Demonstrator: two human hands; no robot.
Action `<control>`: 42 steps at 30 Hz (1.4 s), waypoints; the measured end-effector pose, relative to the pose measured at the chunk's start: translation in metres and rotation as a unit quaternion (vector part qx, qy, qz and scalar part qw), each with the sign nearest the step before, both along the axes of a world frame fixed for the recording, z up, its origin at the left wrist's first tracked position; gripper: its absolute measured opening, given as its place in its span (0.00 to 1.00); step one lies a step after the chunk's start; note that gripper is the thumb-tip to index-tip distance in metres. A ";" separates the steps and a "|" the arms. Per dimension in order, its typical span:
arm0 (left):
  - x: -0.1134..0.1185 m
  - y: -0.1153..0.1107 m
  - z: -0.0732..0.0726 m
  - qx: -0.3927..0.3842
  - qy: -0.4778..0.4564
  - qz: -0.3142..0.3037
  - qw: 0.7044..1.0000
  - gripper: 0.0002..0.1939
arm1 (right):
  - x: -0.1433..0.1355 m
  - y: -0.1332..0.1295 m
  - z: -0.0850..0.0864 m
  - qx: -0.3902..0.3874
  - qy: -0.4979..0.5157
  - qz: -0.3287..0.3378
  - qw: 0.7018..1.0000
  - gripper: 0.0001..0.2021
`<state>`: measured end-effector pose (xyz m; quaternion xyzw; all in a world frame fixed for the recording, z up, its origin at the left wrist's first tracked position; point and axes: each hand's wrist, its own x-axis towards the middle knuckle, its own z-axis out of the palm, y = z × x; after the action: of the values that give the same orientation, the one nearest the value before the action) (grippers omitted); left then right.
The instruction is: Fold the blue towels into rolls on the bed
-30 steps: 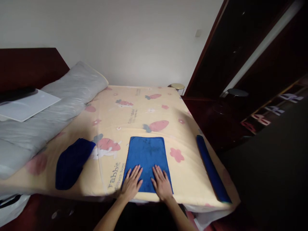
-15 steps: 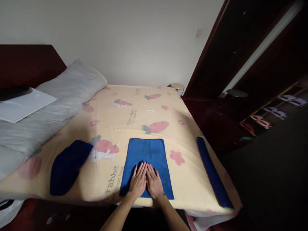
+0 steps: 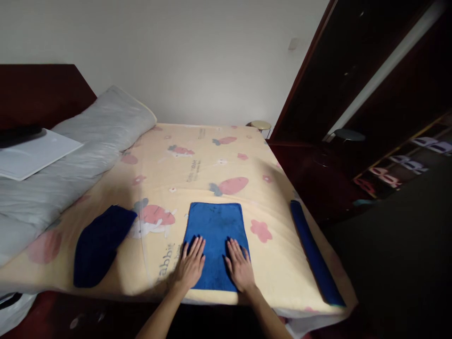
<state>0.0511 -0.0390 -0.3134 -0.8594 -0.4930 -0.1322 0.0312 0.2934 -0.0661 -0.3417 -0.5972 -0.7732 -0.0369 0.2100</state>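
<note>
A blue cloth [image 3: 216, 226] lies spread as a rectangle near the front edge of the bed. My left hand [image 3: 192, 262] rests flat on its left side, fingers stretched forward. On the cloth's right side lies my right hand [image 3: 240, 264], also flat with fingers extended. Between the two hands the cloth's surface is bare and looks smooth, with some darker patches. To the left is a crumpled dark blue cloth [image 3: 100, 247]. Along the right edge of the bed sits a long, narrow blue cloth [image 3: 316, 254], folded or rolled; I cannot tell which.
The bed [image 3: 226, 160] has a yellow sheet printed with carrots and rabbits. A grey quilt [image 3: 102, 127] lies at the left, bearing a white flat board [image 3: 42, 153]. Beyond the bed stand a round stool [image 3: 260, 125] and a shoe rack with several shoes [image 3: 384, 176] at right.
My hands have slid apart, from side by side at the cloth's middle to its left and right sides. The cloths look unmoved.
</note>
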 end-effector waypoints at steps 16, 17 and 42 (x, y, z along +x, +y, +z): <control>-0.003 0.047 -0.006 -0.013 -0.004 0.042 0.999 0.29 | 0.026 0.053 0.001 -0.028 0.004 -0.043 0.999 0.27; 0.006 0.049 -0.005 -0.012 -0.005 0.024 1.000 0.30 | 0.016 0.055 0.003 -0.033 0.001 -0.014 0.999 0.27; 0.040 0.139 0.010 -0.064 -0.002 0.107 0.992 0.30 | -0.007 0.142 0.012 -0.041 0.009 -0.088 0.995 0.28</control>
<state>0.0913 0.0999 -0.3032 -0.8013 -0.5900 -0.0983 -0.0111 0.2867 0.0758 -0.3293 -0.6718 -0.7163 -0.0178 0.1881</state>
